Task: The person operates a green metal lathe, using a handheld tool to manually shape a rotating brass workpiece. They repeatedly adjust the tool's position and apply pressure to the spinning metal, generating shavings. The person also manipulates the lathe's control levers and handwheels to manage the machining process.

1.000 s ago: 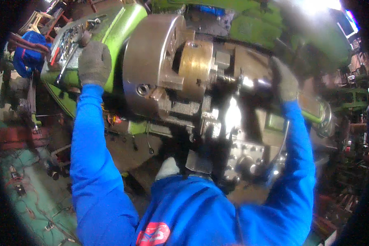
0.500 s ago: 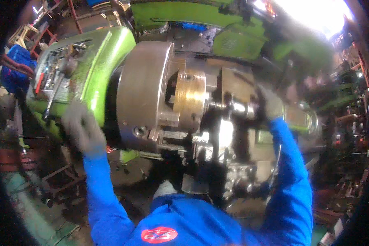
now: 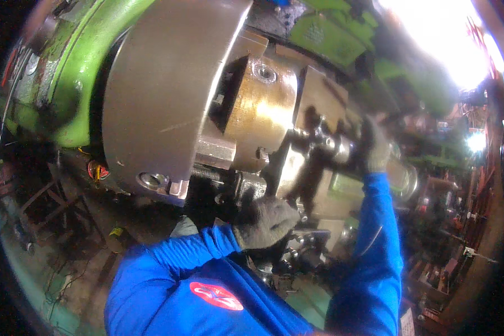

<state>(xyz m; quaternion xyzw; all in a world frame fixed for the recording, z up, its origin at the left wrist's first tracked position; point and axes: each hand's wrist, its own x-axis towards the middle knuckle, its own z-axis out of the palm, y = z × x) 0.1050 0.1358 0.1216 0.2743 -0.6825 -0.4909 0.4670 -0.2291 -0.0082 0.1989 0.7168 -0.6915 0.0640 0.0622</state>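
A large steel lathe chuck (image 3: 157, 84) grips a brass-coloured cylindrical workpiece (image 3: 257, 123) in its jaws, and the workpiece has a round hole near its upper edge. My left hand (image 3: 267, 221), in a grey work glove, is in front of the carriage, just below the chuck jaws. Its fingers are curled closed, and what they hold, if anything, is hidden. My right hand (image 3: 376, 147), also gloved, is up against the far right side of the shiny tool holder (image 3: 327, 143). Blur and the hand's angle hide its fingers.
The green lathe headstock (image 3: 75, 84) stands left of the chuck. Behind the workpiece is more green machinery (image 3: 333, 42). A metal frame (image 3: 50, 207) stands on the floor at the left. Bright light glares at upper right.
My left hand has left the green headstock and come right, to the front of the carriage, its fingers now curled. My right hand stays near the tool holder. My view has moved closer and tilted.
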